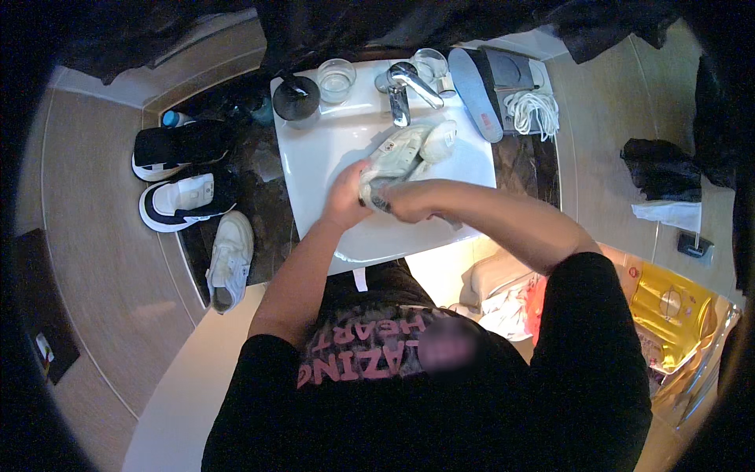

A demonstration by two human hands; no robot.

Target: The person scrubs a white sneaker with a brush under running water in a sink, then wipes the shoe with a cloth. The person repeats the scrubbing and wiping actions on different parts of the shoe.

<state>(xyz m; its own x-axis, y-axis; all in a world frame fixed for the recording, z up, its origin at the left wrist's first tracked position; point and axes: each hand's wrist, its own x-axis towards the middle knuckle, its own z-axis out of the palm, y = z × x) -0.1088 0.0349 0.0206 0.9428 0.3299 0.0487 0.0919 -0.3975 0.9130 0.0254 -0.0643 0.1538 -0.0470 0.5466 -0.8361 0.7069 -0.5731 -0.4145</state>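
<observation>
Over the white washbasin [312, 177], a pale wet-looking shoe [398, 150] is held with its tongue spread towards the faucet [401, 97]. My left hand [348, 194] grips the shoe's near end from the left side. Against the shoe's opening lies my right hand [410, 200], its fingers curled and partly hidden; whether it holds something else inside cannot be told. White shoelaces [534, 112] lie bundled to the right of the basin. A blue-grey insole [475, 94] rests across the basin's right rim, beside a dark one.
Two glass cups [337, 81] [429, 65] and a dark round-topped container [296, 98] stand along the basin's back. On the dark counter at left are a white shoe [230, 259], a white-and-navy shoe [186, 200] and a black shoe [177, 147]. A yellow bag [672, 307] is at lower right.
</observation>
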